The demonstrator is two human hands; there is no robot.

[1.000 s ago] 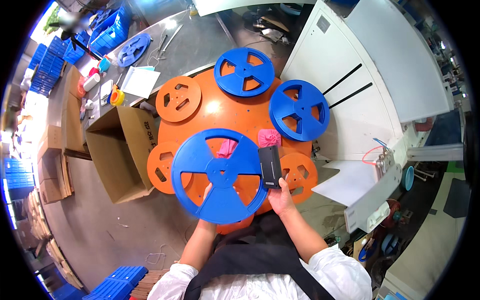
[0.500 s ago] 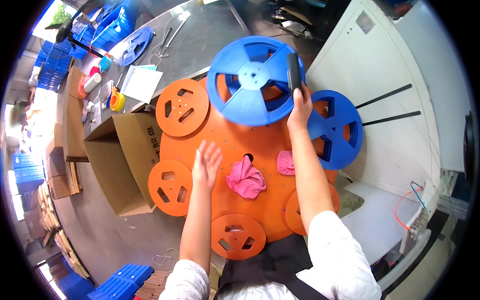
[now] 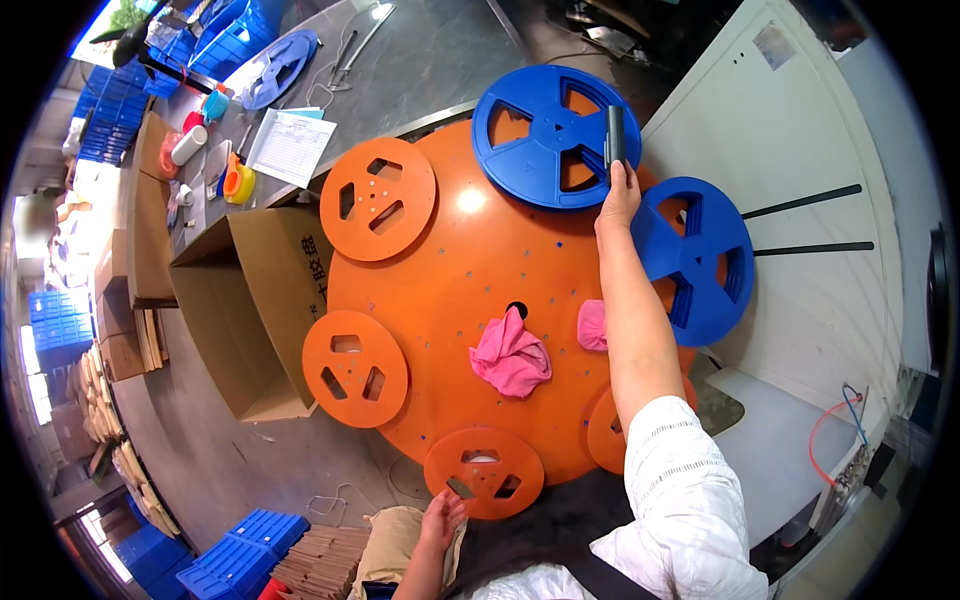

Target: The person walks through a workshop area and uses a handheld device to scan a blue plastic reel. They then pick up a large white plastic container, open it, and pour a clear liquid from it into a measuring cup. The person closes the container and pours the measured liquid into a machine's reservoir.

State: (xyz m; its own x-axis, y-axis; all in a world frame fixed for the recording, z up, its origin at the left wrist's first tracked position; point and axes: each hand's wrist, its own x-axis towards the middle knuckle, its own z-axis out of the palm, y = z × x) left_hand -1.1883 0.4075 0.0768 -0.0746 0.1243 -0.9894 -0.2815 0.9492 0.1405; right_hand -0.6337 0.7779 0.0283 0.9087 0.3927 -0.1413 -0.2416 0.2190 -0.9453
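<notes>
My right hand reaches forward, its fingers closed on a dark, oblong, bar-shaped handheld object. That object overlaps the right edge of a blue reel with cut-out windows, which lies at the far side of a round orange table. My left hand is low and close to my body, fingers apart, beside the near orange slotted disc; whether it touches the disc I cannot tell. Right of my right forearm sits a stack of blue reels. A crumpled pink cloth lies mid-table.
More orange discs ring the table. Another pink cloth is partly behind my right forearm. An open cardboard box stands left. A dark worktop holds papers and tape rolls. A white panel with two black rods rises right.
The far blue reel, blurred and larger before, now appears lower and flat on the table's far side. My left hand has drawn back toward my body. My right hand keeps the dark object.
</notes>
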